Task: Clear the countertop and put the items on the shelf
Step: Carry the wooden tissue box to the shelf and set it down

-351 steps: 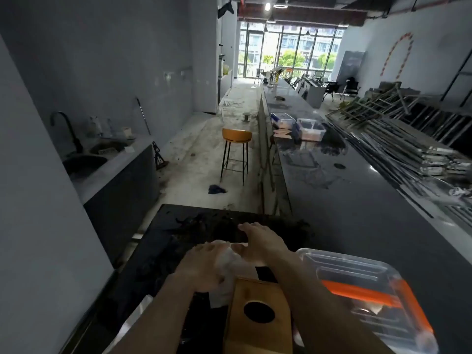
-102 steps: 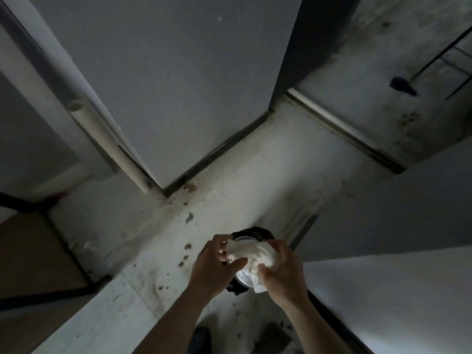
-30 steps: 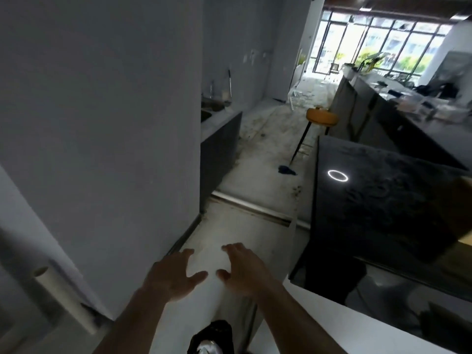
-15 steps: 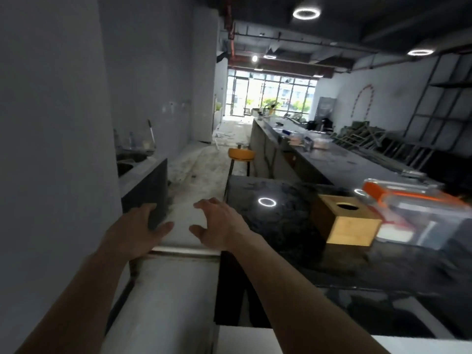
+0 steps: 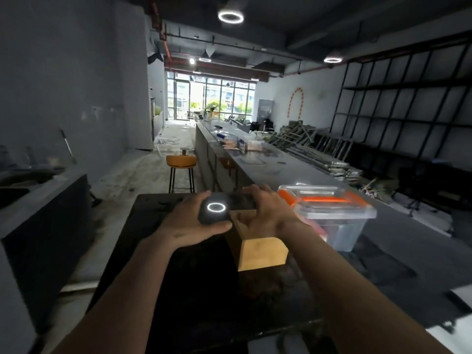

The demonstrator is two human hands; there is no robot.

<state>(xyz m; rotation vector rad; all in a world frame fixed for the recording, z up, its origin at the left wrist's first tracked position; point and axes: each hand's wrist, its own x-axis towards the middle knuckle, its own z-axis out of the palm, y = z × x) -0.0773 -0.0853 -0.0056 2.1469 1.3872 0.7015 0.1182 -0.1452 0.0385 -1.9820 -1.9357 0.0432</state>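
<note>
A wooden tissue box point(image 5: 260, 250) stands on the glossy black countertop point(image 5: 178, 277). Just to its right is a clear plastic bin point(image 5: 332, 221) with an orange-handled lid. My right hand point(image 5: 265, 213) lies over the top of the wooden box with its fingers spread, hiding the box's opening. My left hand point(image 5: 191, 223) hovers at the box's left side, thumb and fingers apart, with nothing in it. A ceiling light's ring reflects off the countertop between its fingers. Tall black grid shelving point(image 5: 408, 98) covers the right wall.
A long grey counter point(image 5: 270, 169) with several containers runs towards the far windows. An orange stool point(image 5: 181, 162) stands in the aisle beyond the black countertop. A dark sink counter point(image 5: 38, 185) is on the left. Metal frames point(image 5: 319, 149) are piled on the floor at the right.
My view has swung up from the floor to the countertop. Both hands, holding nothing after the crumpled white cloth, have moved forward and right onto the wooden box.
</note>
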